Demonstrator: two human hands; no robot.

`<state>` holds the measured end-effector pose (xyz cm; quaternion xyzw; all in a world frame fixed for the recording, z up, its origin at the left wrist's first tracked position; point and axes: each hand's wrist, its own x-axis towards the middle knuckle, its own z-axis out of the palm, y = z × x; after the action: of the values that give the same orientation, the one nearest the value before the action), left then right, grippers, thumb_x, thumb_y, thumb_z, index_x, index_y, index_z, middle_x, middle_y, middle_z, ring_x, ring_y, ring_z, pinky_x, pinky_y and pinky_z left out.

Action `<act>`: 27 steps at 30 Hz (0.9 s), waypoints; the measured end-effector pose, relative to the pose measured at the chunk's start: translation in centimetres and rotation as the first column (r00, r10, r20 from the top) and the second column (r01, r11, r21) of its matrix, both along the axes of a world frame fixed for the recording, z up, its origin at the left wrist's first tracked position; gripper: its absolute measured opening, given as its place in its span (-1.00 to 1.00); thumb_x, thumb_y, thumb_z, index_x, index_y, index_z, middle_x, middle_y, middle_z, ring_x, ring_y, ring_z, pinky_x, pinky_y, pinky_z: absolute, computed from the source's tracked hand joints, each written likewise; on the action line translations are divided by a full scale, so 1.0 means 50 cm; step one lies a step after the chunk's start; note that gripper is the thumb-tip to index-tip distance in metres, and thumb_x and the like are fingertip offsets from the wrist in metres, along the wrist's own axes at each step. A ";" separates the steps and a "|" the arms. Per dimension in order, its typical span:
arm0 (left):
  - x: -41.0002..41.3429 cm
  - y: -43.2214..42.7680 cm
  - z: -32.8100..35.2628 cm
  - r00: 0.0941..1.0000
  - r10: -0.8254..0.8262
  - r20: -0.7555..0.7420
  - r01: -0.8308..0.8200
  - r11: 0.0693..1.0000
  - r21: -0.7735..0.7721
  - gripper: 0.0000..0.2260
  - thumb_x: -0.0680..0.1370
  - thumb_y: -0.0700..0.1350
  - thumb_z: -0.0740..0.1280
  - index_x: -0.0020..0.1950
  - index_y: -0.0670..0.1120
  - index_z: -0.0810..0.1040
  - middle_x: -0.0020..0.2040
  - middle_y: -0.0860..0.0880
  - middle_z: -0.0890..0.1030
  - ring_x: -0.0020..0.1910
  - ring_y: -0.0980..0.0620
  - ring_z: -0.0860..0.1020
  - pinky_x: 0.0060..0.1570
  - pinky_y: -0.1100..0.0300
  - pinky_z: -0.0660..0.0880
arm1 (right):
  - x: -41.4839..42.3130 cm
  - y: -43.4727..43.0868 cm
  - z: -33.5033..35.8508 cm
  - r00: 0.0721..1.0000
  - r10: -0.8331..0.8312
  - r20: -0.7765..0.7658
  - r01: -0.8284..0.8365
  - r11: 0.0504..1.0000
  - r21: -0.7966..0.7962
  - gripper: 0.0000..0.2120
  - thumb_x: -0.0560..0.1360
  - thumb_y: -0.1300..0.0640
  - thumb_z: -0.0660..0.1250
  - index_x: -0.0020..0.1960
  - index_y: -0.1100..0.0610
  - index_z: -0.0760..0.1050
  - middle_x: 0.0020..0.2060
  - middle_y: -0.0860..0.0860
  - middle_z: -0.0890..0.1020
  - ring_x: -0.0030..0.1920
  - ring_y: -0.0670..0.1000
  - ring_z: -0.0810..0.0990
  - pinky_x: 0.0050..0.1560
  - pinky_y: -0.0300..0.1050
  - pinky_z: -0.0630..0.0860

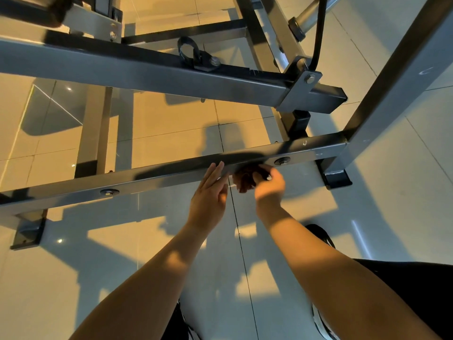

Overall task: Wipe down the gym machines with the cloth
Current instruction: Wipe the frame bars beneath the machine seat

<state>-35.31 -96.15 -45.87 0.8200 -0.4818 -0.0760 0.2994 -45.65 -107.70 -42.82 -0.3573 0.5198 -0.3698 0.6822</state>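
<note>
A dark metal gym machine frame fills the view. Its low front base bar (159, 176) runs from lower left to middle right just above the tiled floor. My right hand (268, 184) grips a bunched dark brown cloth (246, 179) and holds it against the near face of that bar. My left hand (210, 192) is beside it, fingers straight, with the fingertips touching the bar's lower edge just left of the cloth.
A higher crossbar (147, 69) with a bolted black clip (193, 54) spans the upper view. An upright post (382, 94) rises at right from a foot plate (339, 179). A black cable (320, 33) hangs down at top right. Glossy tiles (122, 266) lie below.
</note>
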 end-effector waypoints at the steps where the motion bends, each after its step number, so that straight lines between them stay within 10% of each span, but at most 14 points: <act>1: -0.003 0.005 0.000 1.000 0.011 0.015 -0.011 1.000 -0.008 -0.65 0.69 -0.08 0.16 0.44 -0.08 0.52 0.57 0.03 0.33 0.60 0.07 0.18 0.44 0.11 0.31 | 0.008 0.005 0.004 0.999 0.032 -0.016 -0.032 0.999 -0.008 -0.78 0.60 0.47 0.18 0.13 0.29 0.51 -0.12 0.12 0.60 -0.14 0.07 0.62 -0.31 -0.23 0.58; 7: -0.008 0.052 -0.001 0.993 0.115 0.024 -0.115 0.993 0.024 -0.63 0.69 -0.03 0.09 0.36 -0.10 0.56 0.48 -0.08 0.44 0.48 -0.09 0.37 0.40 0.04 0.38 | 0.017 0.054 0.002 0.947 0.280 -0.157 -0.312 0.918 -0.245 -0.74 0.54 0.35 0.37 0.08 0.03 0.60 0.10 0.16 0.61 0.09 0.12 0.63 0.11 0.06 0.64; 12: -0.004 0.056 -0.007 0.987 0.153 -0.042 -0.147 0.982 0.122 -0.66 0.71 -0.05 0.15 0.46 -0.08 0.49 0.52 -0.03 0.41 0.47 -0.02 0.40 0.43 0.01 0.42 | -0.055 -0.024 0.010 0.899 -0.010 -0.439 -0.228 0.843 -0.487 -0.70 0.62 0.25 0.31 0.34 0.26 0.52 0.24 0.20 0.52 0.13 -0.15 0.54 0.15 -0.40 0.50; 18: -0.006 0.056 0.015 0.986 0.166 0.015 -0.167 0.985 0.034 -0.67 0.69 -0.08 0.16 0.39 -0.11 0.54 0.51 -0.06 0.41 0.52 -0.06 0.33 0.43 0.04 0.37 | 0.018 0.027 0.033 0.838 0.237 -0.492 -0.489 0.727 -0.482 -0.59 0.59 0.38 0.31 0.43 0.27 0.42 0.30 0.03 0.42 0.29 -0.33 0.43 0.21 -0.50 0.36; 22: 0.005 0.061 0.025 0.984 0.175 0.039 -0.173 0.984 -0.042 -0.64 0.68 -0.08 0.13 0.36 -0.18 0.55 0.53 -0.10 0.40 0.56 -0.07 0.28 0.42 0.11 0.28 | 0.048 0.040 0.030 0.702 0.318 -0.637 -0.689 0.528 -0.496 -0.65 0.58 0.33 0.34 0.36 0.25 0.53 0.37 0.17 0.45 0.38 0.09 0.38 0.43 -0.28 0.19; 25: 0.015 0.064 0.028 0.982 0.188 0.013 -0.187 0.980 -0.063 -0.67 0.68 -0.14 0.19 0.42 -0.19 0.51 0.50 -0.08 0.44 0.55 -0.02 0.30 0.46 0.22 0.20 | 0.022 0.002 0.038 0.751 0.190 -0.633 -0.587 0.633 -0.505 -0.69 0.62 0.30 0.30 0.35 0.27 0.50 0.18 -0.04 0.50 0.17 -0.37 0.45 0.31 -0.44 0.33; 27: 0.022 0.066 0.028 0.978 0.206 -0.015 -0.207 0.974 -0.097 -0.66 0.68 -0.17 0.22 0.45 -0.19 0.49 0.47 -0.10 0.47 0.51 -0.02 0.35 0.45 0.30 0.16 | 0.028 -0.013 0.043 0.770 0.114 -0.627 -0.507 0.706 -0.494 -0.72 0.62 0.31 0.31 0.32 0.30 0.48 0.11 -0.10 0.48 0.11 -0.34 0.52 0.14 -0.54 0.38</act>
<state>-34.23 -92.84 -44.46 0.8498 -0.3963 -0.0227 0.3469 -44.24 -108.34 -40.64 -0.7441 0.4644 -0.2771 0.3923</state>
